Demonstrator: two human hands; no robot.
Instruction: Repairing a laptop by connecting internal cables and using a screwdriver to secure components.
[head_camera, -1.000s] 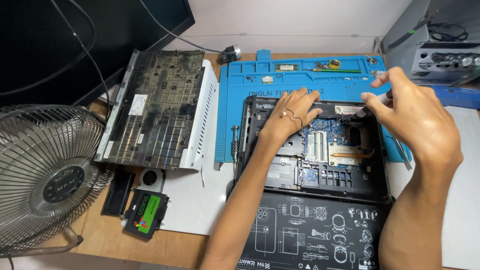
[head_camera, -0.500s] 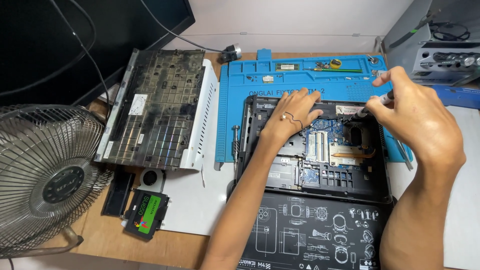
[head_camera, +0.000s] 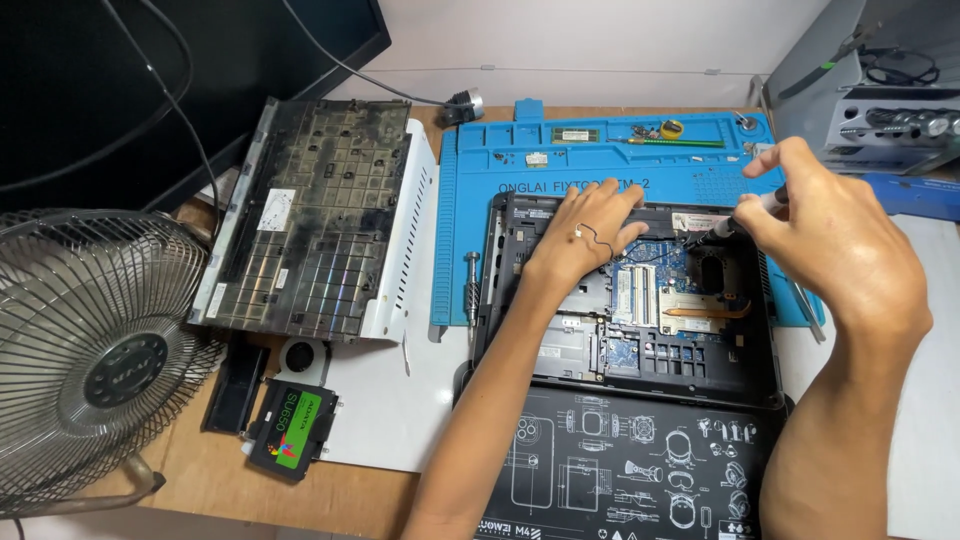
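head view: the left hand (head_camera: 590, 225) lies flat, fingers spread, pressed on the upper edge of the opened laptop base (head_camera: 625, 300), pinching nothing. the right hand (head_camera: 830, 230) has its grip pressed together around a slim screwdriver (head_camera: 735, 222), thumb and forefinger pinching the shaft high up, with the dark tip angled down and to the left of the grip, landing just above the round fan recess (head_camera: 712, 272). the exact spot under the tip is too small to make out.

the laptop base sits directly below both grips, on a blue repair mat (head_camera: 470, 240) that spreads out behind and to the left of the left hand. a copper heat pipe (head_camera: 705, 310) runs just below the tip. a loose silver driver (head_camera: 471, 285) lies on the mat, left of the left wrist. further left are the removed keyboard panel (head_camera: 300, 225), a green-labelled drive (head_camera: 290, 430) and a wire fan (head_camera: 95, 355).

to do this well, i judge the tool should stand more upright over its target before turning, since a slanted tip may slip toward the exposed board. the flat left hand looks well placed to stop the base sliding; its pressure should stay on the frame, not the components.
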